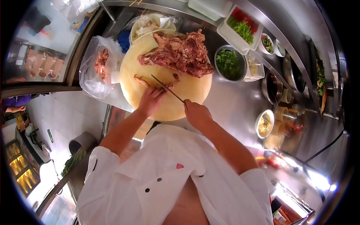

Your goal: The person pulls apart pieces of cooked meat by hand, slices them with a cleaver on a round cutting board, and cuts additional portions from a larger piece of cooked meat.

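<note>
My right hand [198,113] is closed round the handle of a knife [168,89], whose blade slants up and left across a round, thick cutting board [129,92]. Against the blade's left side, my left hand [151,100] has its fingers curled down on a small piece of meat [141,81]; part of that piece is hidden under the fingers. Small meat scraps [173,81] lie just beyond the blade. A large heap of reddish-brown cooked meat [183,52] covers the far side of the board.
Left of the board is a clear plastic bag [87,71] with meat in it. Behind stands a lined bowl [170,27]. To the right are a metal bowl of chopped greens [227,63], a white tub of vegetables [243,30] and a white bowl [264,123].
</note>
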Demonstrator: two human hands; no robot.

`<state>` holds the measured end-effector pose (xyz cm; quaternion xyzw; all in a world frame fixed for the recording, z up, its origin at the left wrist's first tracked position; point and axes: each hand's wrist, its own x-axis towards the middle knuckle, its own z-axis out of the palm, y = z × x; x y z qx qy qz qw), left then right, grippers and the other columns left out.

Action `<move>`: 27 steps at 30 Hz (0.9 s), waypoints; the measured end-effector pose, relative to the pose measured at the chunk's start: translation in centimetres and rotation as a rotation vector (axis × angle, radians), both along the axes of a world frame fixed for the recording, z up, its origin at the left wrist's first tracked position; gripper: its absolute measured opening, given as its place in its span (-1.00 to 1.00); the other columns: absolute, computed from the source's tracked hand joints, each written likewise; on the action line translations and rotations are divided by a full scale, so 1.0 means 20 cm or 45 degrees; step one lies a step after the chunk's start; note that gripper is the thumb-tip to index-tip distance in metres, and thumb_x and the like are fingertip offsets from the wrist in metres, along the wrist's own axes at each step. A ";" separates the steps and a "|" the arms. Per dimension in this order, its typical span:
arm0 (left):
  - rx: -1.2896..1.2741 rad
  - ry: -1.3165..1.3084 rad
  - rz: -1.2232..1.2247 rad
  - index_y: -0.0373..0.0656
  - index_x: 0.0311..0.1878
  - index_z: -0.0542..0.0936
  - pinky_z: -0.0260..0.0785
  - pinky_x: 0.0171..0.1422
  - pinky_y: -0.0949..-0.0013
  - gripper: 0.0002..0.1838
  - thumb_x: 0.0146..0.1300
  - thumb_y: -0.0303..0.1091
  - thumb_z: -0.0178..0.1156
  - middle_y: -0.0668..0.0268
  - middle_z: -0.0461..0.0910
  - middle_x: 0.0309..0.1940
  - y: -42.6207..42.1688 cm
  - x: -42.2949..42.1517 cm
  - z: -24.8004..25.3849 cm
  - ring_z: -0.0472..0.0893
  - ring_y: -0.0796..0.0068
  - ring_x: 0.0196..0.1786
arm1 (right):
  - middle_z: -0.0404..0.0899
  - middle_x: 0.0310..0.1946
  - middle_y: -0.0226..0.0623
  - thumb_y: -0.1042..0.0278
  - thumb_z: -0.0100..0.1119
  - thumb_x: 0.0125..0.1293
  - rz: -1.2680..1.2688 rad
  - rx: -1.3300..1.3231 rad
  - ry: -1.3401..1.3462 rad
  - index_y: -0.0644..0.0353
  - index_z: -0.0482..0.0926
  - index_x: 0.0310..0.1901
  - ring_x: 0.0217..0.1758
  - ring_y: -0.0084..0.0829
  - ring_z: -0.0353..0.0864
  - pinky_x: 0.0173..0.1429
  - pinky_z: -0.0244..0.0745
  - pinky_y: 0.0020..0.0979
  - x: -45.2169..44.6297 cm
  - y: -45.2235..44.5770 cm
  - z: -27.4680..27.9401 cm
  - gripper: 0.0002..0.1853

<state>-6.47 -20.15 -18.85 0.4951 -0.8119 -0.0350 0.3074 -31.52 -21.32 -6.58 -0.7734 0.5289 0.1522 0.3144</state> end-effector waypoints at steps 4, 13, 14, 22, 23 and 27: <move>0.027 0.136 0.024 -0.11 0.03 0.75 0.53 0.22 0.07 -0.65 0.14 -0.53 0.36 0.28 0.67 -0.01 0.02 0.00 -0.04 0.60 0.14 0.07 | 0.75 -0.19 0.04 0.20 -0.08 0.69 0.021 0.041 0.072 0.19 0.47 0.16 -0.17 0.11 0.80 -0.06 0.71 0.07 0.02 0.05 0.05 -0.73; 0.029 0.108 -0.022 -0.18 -0.03 0.73 0.57 0.17 0.10 -0.72 0.16 -0.57 0.35 0.24 0.66 -0.05 0.00 0.04 -0.03 0.63 0.11 0.02 | 0.74 -0.17 0.06 0.29 -0.02 0.63 0.036 0.025 -0.026 0.25 0.46 0.08 -0.15 0.13 0.81 -0.05 0.73 0.06 0.05 0.00 0.00 -0.79; 0.008 0.116 -0.023 -0.18 -0.03 0.73 0.58 0.17 0.12 -0.72 0.16 -0.57 0.36 0.23 0.67 -0.05 0.02 0.04 -0.01 0.63 0.11 0.03 | 0.74 -0.14 0.06 0.37 0.03 0.57 0.028 0.092 0.004 0.26 0.45 0.07 -0.11 0.13 0.82 -0.02 0.74 0.06 0.05 0.03 0.04 -0.82; 0.086 0.121 -0.020 -0.18 -0.03 0.73 0.59 0.22 0.14 -0.71 0.15 -0.57 0.37 0.25 0.70 -0.04 0.07 0.06 -0.04 0.65 0.12 0.08 | 0.73 -0.31 0.05 0.11 -0.11 0.73 -0.018 -0.016 -0.095 0.22 0.48 0.04 -0.22 0.15 0.76 -0.11 0.67 0.11 0.12 0.04 -0.19 -0.68; 0.094 0.105 -0.018 -0.18 -0.02 0.74 0.59 0.23 0.15 -0.71 0.16 -0.56 0.37 0.26 0.70 -0.02 0.06 0.06 -0.04 0.65 0.13 0.08 | 0.73 -0.32 0.05 0.10 -0.11 0.72 -0.034 -0.034 -0.144 0.22 0.48 0.02 -0.23 0.15 0.76 -0.13 0.67 0.11 0.10 0.02 -0.18 -0.67; 0.003 -0.039 -0.034 -0.16 0.05 0.75 0.59 0.28 0.15 -0.65 0.16 -0.56 0.35 0.33 0.72 0.06 0.07 0.09 0.15 0.66 0.17 0.12 | 0.72 -0.31 0.08 0.10 -0.07 0.71 -0.112 -0.095 -0.169 0.19 0.49 -0.01 -0.24 0.14 0.75 -0.13 0.65 0.13 0.03 0.05 -0.17 -0.69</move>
